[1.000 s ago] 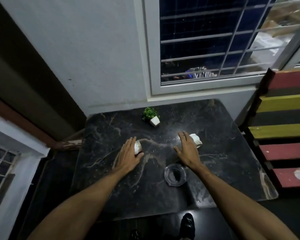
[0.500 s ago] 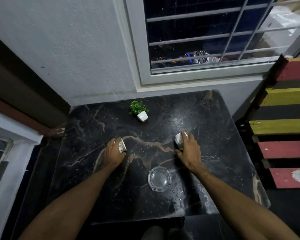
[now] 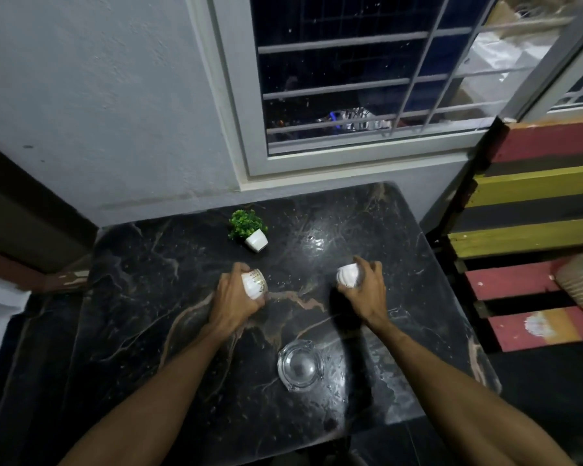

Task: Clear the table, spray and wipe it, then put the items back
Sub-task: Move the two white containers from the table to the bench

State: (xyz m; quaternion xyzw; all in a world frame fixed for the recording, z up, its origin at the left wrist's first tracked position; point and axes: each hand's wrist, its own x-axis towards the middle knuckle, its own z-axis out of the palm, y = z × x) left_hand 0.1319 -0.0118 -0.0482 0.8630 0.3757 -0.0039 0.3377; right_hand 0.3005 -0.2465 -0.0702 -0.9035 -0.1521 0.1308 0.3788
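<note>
Mid-frame, the left hand (image 3: 231,302) clasps the left cup (image 3: 253,284), the right hand (image 3: 367,295) the right cup (image 3: 348,275): clearing, I judge; next lift both away.

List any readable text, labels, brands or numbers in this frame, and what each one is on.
No readable text anywhere.
Left cup, gripped by the left hand: gold marks near the rim, too blurred to read.
Right cup, in the right hand: plain white.
Plant pot, glass ashtray: no markings show.
Object behind the window: blue-white patches, too blurred.
</note>
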